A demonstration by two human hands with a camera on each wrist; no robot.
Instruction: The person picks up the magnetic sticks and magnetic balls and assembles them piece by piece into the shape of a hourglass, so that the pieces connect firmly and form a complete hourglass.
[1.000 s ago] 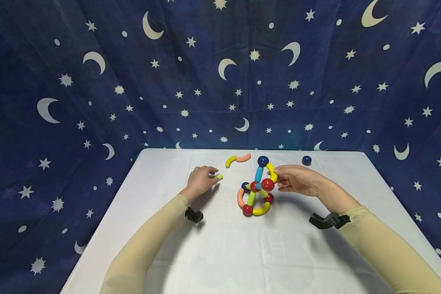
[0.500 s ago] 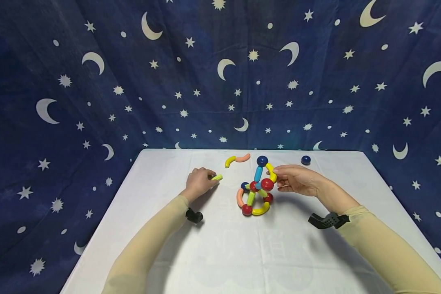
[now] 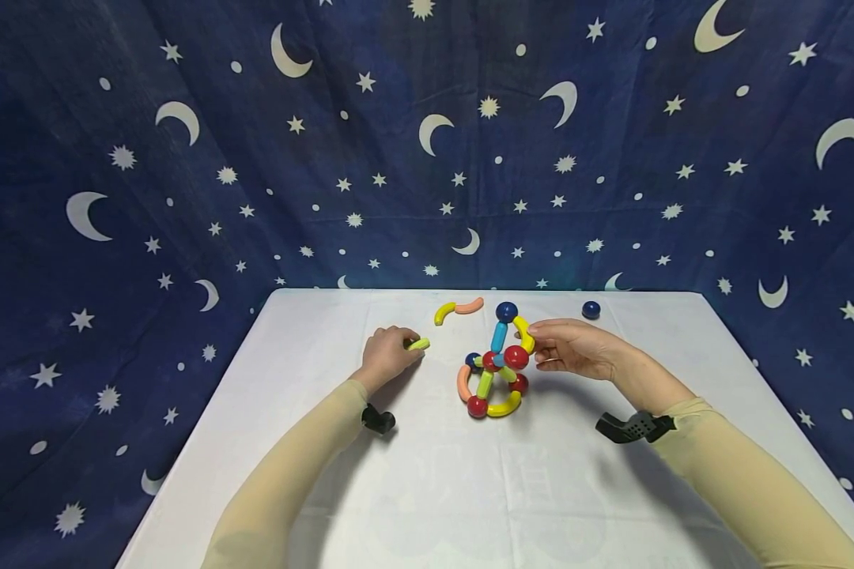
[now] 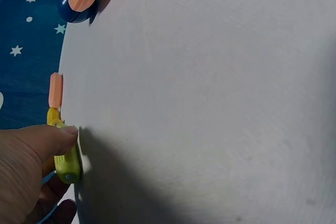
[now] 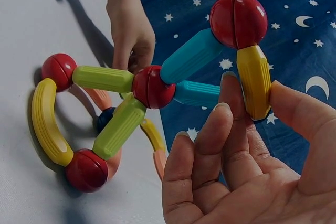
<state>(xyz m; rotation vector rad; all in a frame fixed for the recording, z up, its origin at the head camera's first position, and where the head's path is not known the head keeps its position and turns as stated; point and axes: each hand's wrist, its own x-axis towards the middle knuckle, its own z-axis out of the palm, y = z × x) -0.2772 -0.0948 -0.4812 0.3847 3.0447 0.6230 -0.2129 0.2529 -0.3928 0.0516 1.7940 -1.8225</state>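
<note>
My left hand (image 3: 387, 356) pinches a short light green magnetic rod (image 4: 67, 166) between thumb and fingers, close over the table left of the build. My right hand (image 3: 576, 348) pinches a curved yellow rod (image 5: 254, 82) at the upper right of the build. This build of magnetic balls and rods stands on the table; green rods fan out from a central red ball (image 5: 154, 86). Blue rods rise from there to a dark blue ball (image 3: 507, 312) and a red ball (image 5: 239, 20). Curved yellow (image 3: 504, 405) and peach (image 3: 464, 383) rods link the balls at its base.
Behind the build lie a loose curved yellow rod (image 3: 444, 313) and a peach rod (image 3: 469, 307), end to end. A loose dark blue ball (image 3: 591, 310) sits near the back right edge. A starry blue cloth (image 3: 427, 197) hangs behind the white table (image 3: 427, 490).
My left fingers have drawn in slightly around the light green rod, and more of it shows. My right hand and the build have stayed almost still.
</note>
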